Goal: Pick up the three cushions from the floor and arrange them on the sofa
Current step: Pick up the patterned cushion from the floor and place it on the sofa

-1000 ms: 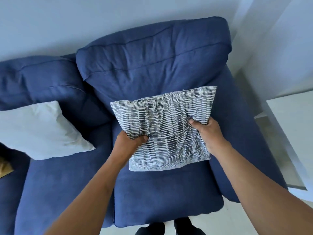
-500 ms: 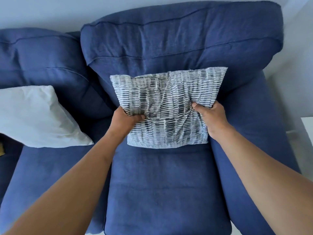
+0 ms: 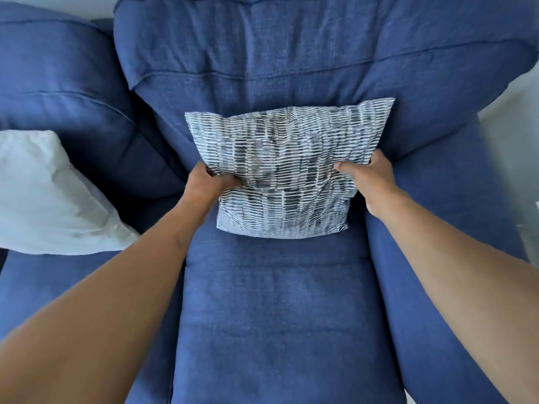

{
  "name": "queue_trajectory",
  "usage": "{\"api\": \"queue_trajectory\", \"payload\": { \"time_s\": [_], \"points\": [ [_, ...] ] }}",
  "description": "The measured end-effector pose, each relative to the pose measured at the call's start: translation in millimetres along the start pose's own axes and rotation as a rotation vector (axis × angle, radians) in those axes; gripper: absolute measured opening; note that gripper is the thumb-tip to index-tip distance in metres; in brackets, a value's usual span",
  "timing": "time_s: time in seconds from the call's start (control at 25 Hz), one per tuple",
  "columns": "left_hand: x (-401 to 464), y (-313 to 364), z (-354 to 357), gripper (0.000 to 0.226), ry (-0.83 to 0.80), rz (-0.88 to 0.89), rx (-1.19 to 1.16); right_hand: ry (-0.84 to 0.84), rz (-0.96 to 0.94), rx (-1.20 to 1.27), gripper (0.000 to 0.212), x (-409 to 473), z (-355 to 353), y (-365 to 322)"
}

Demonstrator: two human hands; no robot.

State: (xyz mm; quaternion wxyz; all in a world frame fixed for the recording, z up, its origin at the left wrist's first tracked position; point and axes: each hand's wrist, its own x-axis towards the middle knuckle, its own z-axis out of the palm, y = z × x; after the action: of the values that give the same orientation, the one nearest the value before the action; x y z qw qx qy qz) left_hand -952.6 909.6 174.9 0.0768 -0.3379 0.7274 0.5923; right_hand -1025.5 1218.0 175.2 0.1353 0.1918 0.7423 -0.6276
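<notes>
My left hand (image 3: 205,185) and right hand (image 3: 372,177) clutch the patterned cushion (image 3: 287,167) at frame centre, leaning against the blue sofa (image 3: 277,316); white cushion (image 3: 49,196) at left.

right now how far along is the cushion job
Done: the white cushion leans on the sofa's left seat. In hand: the left hand and right hand grip the patterned cushion against the backrest, unreleased. Left: the third cushion, not visible here.
</notes>
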Motion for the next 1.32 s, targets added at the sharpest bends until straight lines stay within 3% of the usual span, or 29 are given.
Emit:
{"api": "queue_trajectory", "payload": {
  "time_s": [0.08, 0.16, 0.24, 0.32, 0.44, 0.48, 0.56, 0.68, 0.88, 1.0, 1.04, 1.16, 1.24, 1.32],
  "points": [
    [9.4, 17.8, -10.8, 0.023, 0.042, -0.002, -0.144, 0.051, -0.036, 0.108, 0.033, 6.3, -8.8, -18.4],
    [18.4, 34.3, -21.1, 0.016, 0.023, 0.013, -0.214, 0.048, -0.063, 0.182, 0.023, 12.2, -14.3, -37.7],
    [22.5, 43.8, -27.7, 0.011, -0.009, 0.054, -0.160, -0.022, -0.102, 0.080, 0.018, 18.2, -17.2, -48.7],
    [23.8, 47.9, -33.4, 0.015, 0.040, 0.106, -0.148, 0.012, -0.145, -0.023, 0.012, 23.0, -22.0, -50.8],
    [28.8, 48.7, -42.0, 0.018, 0.170, 0.136, -0.178, 0.251, -0.101, 0.013, 0.029, 27.7, -35.2, -52.5],
    [29.5, 48.7, -43.1, 0.015, 0.167, 0.132, -0.174, 0.262, -0.082, 0.008, 0.030, 27.0, -35.5, -54.1],
    [26.4, 48.8, -39.4, 0.008, 0.117, 0.119, -0.148, 0.164, -0.025, 0.013, 0.020, 25.7, -29.2, -55.7],
    [23.7, 51.9, -31.5, 0.008, 0.101, 0.150, -0.143, 0.037, 0.033, 0.046, 0.026, 23.6, -15.8, -52.6],
    [32.9, 53.4, -42.0, 0.010, 0.182, 0.120, -0.132, 0.151, -0.129, -0.097, 0.019, 30.3, -11.9, -46.1],
    [24.6, 57.6, -37.9, 0.006, 0.152, 0.104, -0.139, 0.130, -0.101, -0.084, 0.012, 28.3, -8.7, -52.3],
    [21.2, 59.1, -36.3, 0.015, 0.141, 0.089, -0.149, 0.122, -0.085, -0.078, 0.012, 22.6, -7.5, -55.0],
    [7.3, 52.1, -42.3, 0.048, 0.191, 0.061, -0.100, 0.140, -0.070, -0.037, 0.032, -7.2, -12.7, -56.5],
    [-16.4, 37.5, -47.7, 0.033, 0.225, 0.035, -0.105, 0.139, -0.050, -0.054, 0.052, -37.6, -24.8, -48.0],
    [-53.4, 15.1, -51.9, 0.015, 0.213, -0.017, -0.112, 0.132, -0.032, -0.056, 0.053, -73.8, -37.3, -35.6]
  ]
}}
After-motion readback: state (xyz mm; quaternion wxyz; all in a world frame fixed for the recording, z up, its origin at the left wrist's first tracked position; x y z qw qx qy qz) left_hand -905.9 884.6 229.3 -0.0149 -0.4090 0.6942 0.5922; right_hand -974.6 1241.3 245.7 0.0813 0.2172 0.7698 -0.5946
